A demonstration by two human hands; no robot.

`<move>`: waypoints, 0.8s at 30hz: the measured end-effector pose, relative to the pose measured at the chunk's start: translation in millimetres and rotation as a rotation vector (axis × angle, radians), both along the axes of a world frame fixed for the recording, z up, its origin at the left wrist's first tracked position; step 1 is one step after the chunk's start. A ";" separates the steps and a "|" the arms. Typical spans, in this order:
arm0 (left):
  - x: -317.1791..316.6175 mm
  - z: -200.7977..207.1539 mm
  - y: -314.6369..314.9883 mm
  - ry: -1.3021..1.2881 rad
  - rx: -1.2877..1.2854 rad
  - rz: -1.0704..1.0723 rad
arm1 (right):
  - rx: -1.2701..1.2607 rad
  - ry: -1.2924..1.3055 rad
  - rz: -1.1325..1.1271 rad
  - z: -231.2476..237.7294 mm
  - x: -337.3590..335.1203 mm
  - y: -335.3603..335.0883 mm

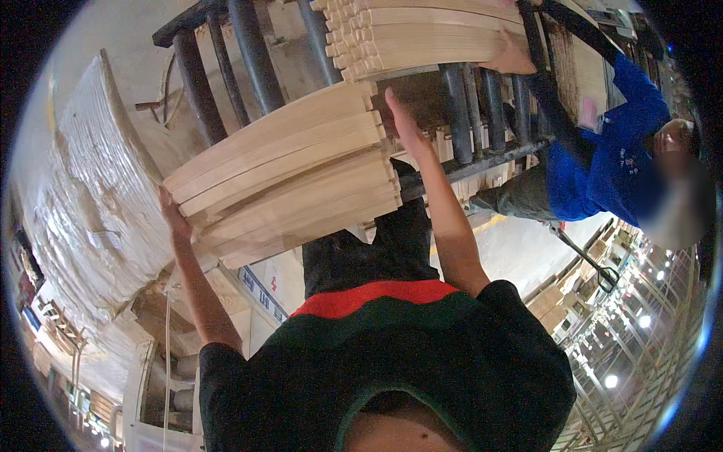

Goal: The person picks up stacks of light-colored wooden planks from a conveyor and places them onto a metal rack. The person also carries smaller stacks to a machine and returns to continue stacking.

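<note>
A stack of pale wooden slats (pixel 279 162) with stepped, notched right ends lies across in front of my body, tilted up toward the right. At its left end my left hand (pixel 175 218) is against the slats, its fingers partly hidden at the edge, holding that end. My right hand (pixel 409 128) is beside the notched right ends, fingers stretched straight and palm toward the wood; whether it touches is hard to tell. Part of the stack overlaps black rollers (pixel 256 56) of a conveyor frame.
Farther off, another stack of notched slats (pixel 429 34) lies on the rollers, a co-worker's hand (pixel 512 59) on it. The co-worker in a blue top (pixel 602 166) stands at the right. A plastic-wrapped pile (pixel 105 188) is at the left. A hand-truck handle (pixel 606 277) stands at the right.
</note>
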State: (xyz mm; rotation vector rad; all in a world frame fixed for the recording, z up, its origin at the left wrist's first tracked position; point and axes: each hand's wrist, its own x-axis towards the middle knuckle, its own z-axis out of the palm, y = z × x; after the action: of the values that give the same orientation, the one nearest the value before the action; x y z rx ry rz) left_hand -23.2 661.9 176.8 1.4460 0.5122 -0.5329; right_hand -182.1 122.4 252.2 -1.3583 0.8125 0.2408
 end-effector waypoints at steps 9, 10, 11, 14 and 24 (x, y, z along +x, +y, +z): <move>1.9 22.8 -42.0 -0.057 0.017 0.017 | -0.029 0.037 -0.080 2.0 -8.3 28.3; -0.7 13.2 -32.9 -0.122 0.048 0.006 | 0.018 0.012 -0.079 -0.9 -6.6 27.5; -4.8 -3.1 -21.6 -0.188 0.081 -0.002 | 0.066 -0.013 -0.076 -5.4 -5.6 25.9; 3.2 -8.8 -19.4 -0.165 0.097 0.026 | 0.170 0.013 -0.091 -39.9 -8.9 9.4; -2.5 26.7 -40.2 -0.066 0.065 0.008 | 0.046 -0.041 0.005 -59.5 61.6 -13.5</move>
State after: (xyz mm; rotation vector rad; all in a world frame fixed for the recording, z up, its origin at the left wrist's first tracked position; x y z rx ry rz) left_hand -25.7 621.7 203.5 1.5178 0.4861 -0.4646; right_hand -120.5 108.9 192.7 -1.3182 0.7647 0.2334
